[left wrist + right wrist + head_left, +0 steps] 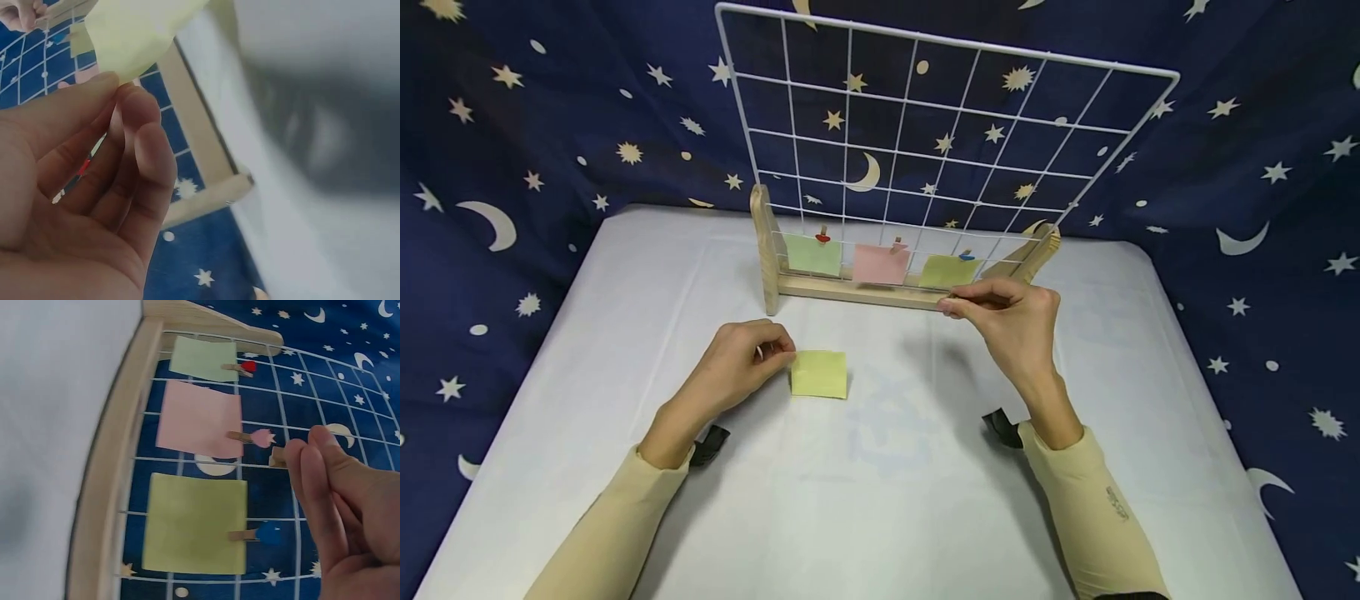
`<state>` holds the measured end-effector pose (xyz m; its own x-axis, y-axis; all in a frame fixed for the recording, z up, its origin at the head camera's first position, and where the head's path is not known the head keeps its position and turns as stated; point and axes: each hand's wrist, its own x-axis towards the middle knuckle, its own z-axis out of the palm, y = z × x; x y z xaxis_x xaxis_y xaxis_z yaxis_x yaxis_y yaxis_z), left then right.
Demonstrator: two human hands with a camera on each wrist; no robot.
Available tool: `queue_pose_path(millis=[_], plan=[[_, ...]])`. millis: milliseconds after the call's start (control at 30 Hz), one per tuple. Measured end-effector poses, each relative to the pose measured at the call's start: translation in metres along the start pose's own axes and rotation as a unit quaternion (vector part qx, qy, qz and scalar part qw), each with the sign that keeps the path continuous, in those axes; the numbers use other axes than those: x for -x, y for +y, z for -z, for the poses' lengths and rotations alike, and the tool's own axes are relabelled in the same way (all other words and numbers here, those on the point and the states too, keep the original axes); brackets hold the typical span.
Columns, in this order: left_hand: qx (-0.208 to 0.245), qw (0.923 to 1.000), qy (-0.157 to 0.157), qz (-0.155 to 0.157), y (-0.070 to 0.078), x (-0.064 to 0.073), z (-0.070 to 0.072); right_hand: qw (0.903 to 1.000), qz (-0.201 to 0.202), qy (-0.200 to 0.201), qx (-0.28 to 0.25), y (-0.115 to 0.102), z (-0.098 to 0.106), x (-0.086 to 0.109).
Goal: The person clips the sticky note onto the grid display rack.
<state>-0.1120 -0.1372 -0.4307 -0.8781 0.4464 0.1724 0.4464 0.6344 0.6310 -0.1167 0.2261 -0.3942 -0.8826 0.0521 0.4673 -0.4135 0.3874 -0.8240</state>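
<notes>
My left hand [741, 367] pinches a yellow sticky note [820, 374] by its corner, between thumb and fingertips; the left wrist view shows the note [134, 37] up close. In my right hand [1009, 321] a small wooden clothespin [277, 457] is pinched, mostly covered by the fingertips. That hand is in front of the white wire grid [936, 158], near its lower right. Three notes hang low on the grid, each under a clothespin: a pale green note [812, 255] with a red-topped pin, a pink note [880, 264], and a yellow-green note [947, 271] with a blue-topped pin [267, 533].
The grid leans back in a wooden stand [857, 292] at the far side of the white-covered table [880, 517]. Behind it hangs a dark blue cloth [587, 100] with stars and moons. A dark strap piece [1002, 428] shows at the right wrist.
</notes>
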Motion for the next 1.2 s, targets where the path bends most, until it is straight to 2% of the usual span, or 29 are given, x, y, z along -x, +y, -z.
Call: queue_pose_path(millis=[167, 400, 633, 800, 1000, 1200], plan=[[0.003, 0.9999, 0.010, -0.011, 0.014, -0.014, 0.001, 0.9988, 0.037, 0.004, 0.032, -0.007, 0.001, -0.005], [0.013, 0.9993, 0.014, -0.031, 0.039, -0.042, -0.002, 0.9952, 0.086, 0.023, 0.040, -0.014, 0.005, -0.013], [0.003, 0.9968, 0.052, -0.060, 0.057, -0.068, -0.006, 0.9918, 0.109, 0.063, 0.022, -0.023, 0.008, -0.029], [0.008, 0.9941, 0.072, -0.080, 0.067, -0.085, 0.001, 0.9906, 0.112, 0.075, 0.022, -0.027, 0.010, -0.039], [-0.001, 0.9917, 0.093, -0.088, 0.081, -0.106, 0.013, 0.9891, 0.118, 0.080, 0.034, -0.029, 0.010, -0.051], [-0.023, 0.9903, 0.100, -0.093, 0.088, -0.121, 0.019, 0.9849, 0.139, 0.103, 0.007, -0.035, 0.005, -0.064]])
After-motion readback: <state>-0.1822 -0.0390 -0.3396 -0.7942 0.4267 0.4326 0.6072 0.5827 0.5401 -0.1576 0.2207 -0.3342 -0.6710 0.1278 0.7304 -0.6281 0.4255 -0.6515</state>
